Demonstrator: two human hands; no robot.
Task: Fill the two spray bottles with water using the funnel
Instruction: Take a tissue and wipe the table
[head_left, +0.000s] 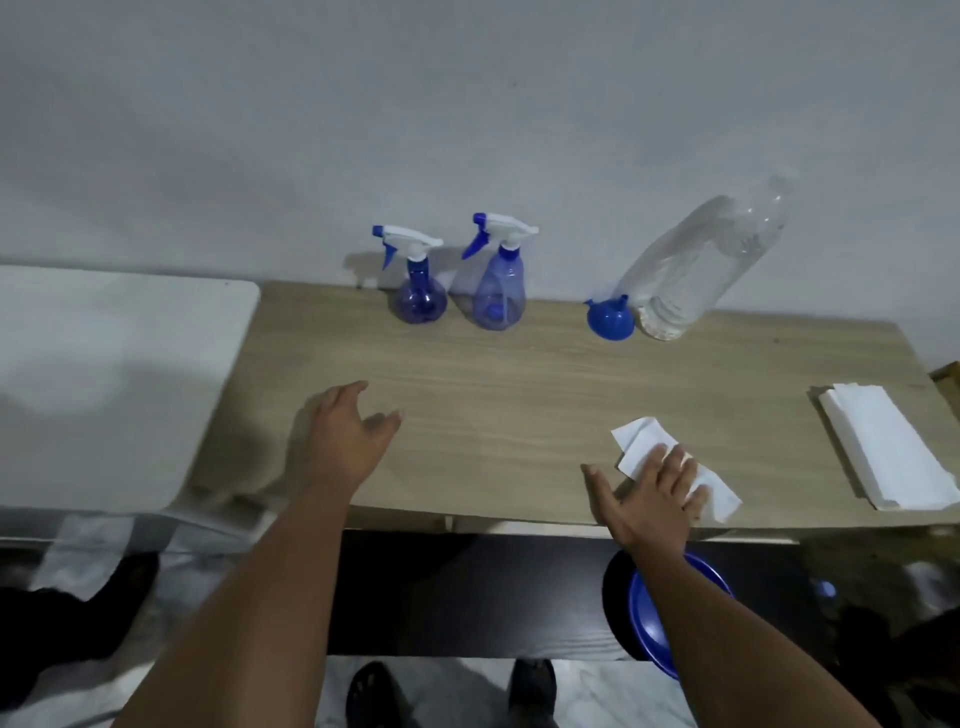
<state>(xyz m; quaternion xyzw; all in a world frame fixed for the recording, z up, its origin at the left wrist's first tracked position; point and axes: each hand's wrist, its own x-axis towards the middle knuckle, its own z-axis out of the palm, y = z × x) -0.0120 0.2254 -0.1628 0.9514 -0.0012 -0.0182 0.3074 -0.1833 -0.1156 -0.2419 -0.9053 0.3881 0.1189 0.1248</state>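
Observation:
Two blue spray bottles with white trigger heads stand at the back of the wooden table: a round one on the left and a taller one beside it. To their right a blue funnel lies on its side next to a large clear plastic water bottle with no cap on it. My left hand hovers over the table's middle left with relaxed fingers, holding nothing. At the front edge, my right hand presses flat on a white paper tissue.
A stack of white tissues lies at the table's right end. A white table adjoins on the left. Below the front edge are a dark bench and a blue round lid or basin. The wall is right behind the bottles.

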